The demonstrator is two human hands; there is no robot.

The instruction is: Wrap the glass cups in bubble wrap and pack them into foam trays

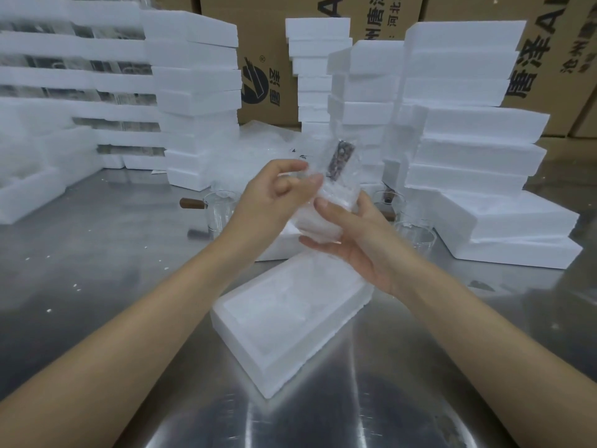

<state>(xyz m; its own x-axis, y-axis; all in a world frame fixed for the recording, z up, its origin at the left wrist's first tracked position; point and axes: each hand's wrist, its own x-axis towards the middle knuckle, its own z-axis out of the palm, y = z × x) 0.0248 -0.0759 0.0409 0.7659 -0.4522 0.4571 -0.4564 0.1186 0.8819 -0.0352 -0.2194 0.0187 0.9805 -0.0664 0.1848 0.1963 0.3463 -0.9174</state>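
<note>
Both my forearms come into view bare, with no sleeve showing anywhere along them up to the frame's lower corners. My left hand (274, 192) wears no glove, ring or wristband that I can see. My right hand (358, 244) is equally uncovered, wrist free of any watch or strap. My fingernails look short and unpainted, though motion blur softens them.

Bubble-wrapped glass cup (326, 202) w/ dark handle up, above open foam tray (258, 344)
</note>
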